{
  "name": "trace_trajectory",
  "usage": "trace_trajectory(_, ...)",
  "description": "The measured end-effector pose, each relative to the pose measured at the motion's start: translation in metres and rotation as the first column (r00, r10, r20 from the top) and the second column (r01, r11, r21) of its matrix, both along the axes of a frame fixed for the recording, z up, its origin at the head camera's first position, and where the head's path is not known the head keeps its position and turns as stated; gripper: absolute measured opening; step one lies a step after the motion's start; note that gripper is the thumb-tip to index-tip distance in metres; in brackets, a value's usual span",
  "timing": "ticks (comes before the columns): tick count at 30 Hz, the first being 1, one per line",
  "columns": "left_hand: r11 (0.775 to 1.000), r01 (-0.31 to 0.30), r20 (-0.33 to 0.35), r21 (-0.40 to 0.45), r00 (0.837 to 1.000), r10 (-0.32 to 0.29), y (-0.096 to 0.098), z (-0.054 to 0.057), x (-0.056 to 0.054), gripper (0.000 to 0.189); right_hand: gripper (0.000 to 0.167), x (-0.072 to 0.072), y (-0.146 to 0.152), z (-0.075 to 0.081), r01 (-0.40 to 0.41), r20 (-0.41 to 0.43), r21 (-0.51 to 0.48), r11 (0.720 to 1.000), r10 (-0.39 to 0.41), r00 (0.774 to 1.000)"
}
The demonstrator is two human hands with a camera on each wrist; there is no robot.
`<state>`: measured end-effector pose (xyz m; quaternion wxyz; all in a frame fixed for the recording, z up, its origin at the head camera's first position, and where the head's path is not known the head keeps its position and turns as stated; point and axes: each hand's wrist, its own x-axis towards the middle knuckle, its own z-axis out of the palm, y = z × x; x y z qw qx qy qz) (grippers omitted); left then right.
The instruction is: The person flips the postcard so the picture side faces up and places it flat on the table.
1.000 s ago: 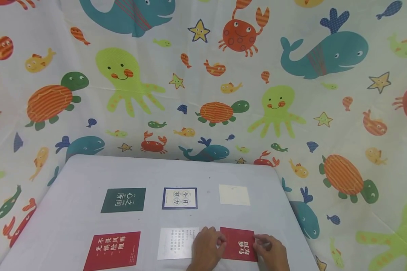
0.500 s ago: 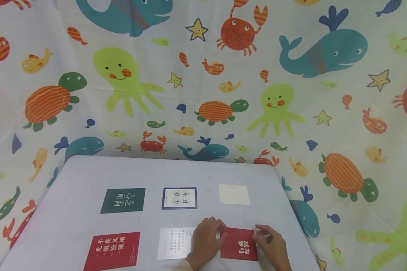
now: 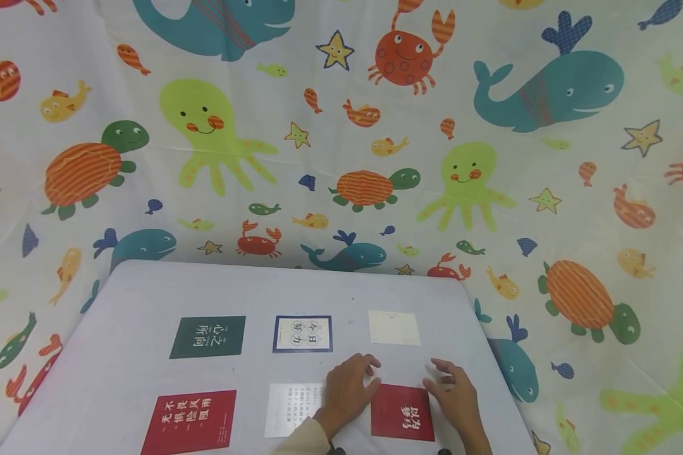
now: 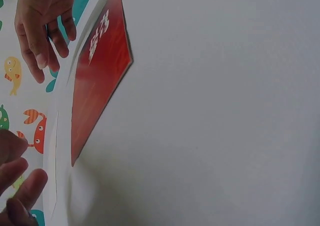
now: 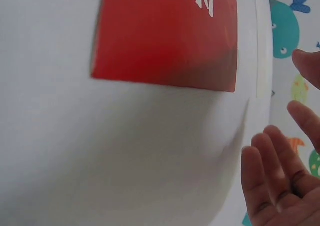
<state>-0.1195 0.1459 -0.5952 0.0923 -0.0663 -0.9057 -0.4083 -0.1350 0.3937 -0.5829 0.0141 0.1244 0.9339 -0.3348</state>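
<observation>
A small red card (image 3: 402,412) with white characters lies flat on the white table at the front right. My left hand (image 3: 350,388) hovers at its left edge, over the right part of a white card with printed text (image 3: 291,409). To the right of the red card is my right hand (image 3: 456,398), its fingers loosely bent and apart from the card. Neither hand holds anything. In the left wrist view the red card (image 4: 100,81) lies with bare table beside it. The right wrist view shows the red card (image 5: 170,41) with a shadow across one corner.
A larger red card (image 3: 190,420) lies at the front left. Behind stand in a row a green card (image 3: 207,337), a blue-bordered card (image 3: 302,333) and a cream card (image 3: 394,327). A curtain (image 3: 341,151) printed with sea animals hangs behind the table (image 3: 250,291).
Both hands have come away from the red card's sides and shifted slightly forward, toward the back of the table. The red card stays almost where it was.
</observation>
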Motion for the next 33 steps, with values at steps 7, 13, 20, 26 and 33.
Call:
trace_trajectory(7, 1.0, 0.008, 0.029, -0.008, 1.0, -0.007, 0.0, 0.004, -0.012, 0.024, 0.06, -0.012, -0.004, -0.005, -0.02, -0.029, 0.021, 1.0, 0.02, 0.999)
trace_trajectory(13, 1.0, 0.007, 0.047, -0.027, 0.999, -0.006, -0.001, 0.005, -0.023, 0.025, 0.064, -0.022, -0.008, -0.006, -0.035, -0.026, 0.013, 0.999, 0.035, 0.999)
trace_trajectory(20, 1.0, 0.008, 0.035, -0.029, 0.999, -0.007, -0.004, 0.001, -0.034, 0.027, 0.065, -0.031, -0.007, -0.004, -0.061, -0.033, 0.025, 0.998, 0.062, 0.998)
trace_trajectory(26, 1.0, 0.016, 0.036, -0.016, 0.999, -0.015, -0.007, 0.002, -0.046, 0.026, 0.064, -0.036, -0.007, -0.004, -0.059, -0.027, -0.01, 0.998, 0.059, 0.998)
trace_trajectory(33, 1.0, 0.019, 0.037, -0.001, 0.999, -0.019, -0.011, 0.003, -0.056, 0.024, 0.063, -0.045, -0.011, -0.002, -0.072, -0.032, -0.028, 0.997, 0.071, 0.997)
